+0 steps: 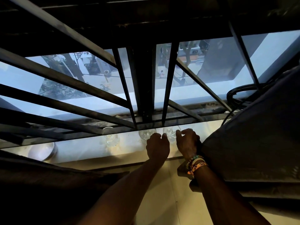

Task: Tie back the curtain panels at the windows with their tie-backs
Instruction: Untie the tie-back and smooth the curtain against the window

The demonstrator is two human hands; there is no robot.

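Note:
Dark curtain panels hang at both sides of a barred window: one (253, 143) bulges in at the right beside my right forearm, the other (48, 179) lies low on the left. No tie-back is visible. Both my hands reach to the pale window sill (84, 151). My left hand (157, 146) and my right hand (187, 142) have curled fingers and flank a clear glass (171, 133). The left fingertip and the right thumb touch its sides; in the dim light a grip does not show. Bracelets circle my right wrist.
Two more clear glasses stand on the sill, one (146, 133) just left of my left hand and one (111, 137) further left. A round pale bowl (43, 151) sits at the sill's left end. Black iron bars (142, 88) cover the window. A coiled dark cable (240, 91) hangs at the right.

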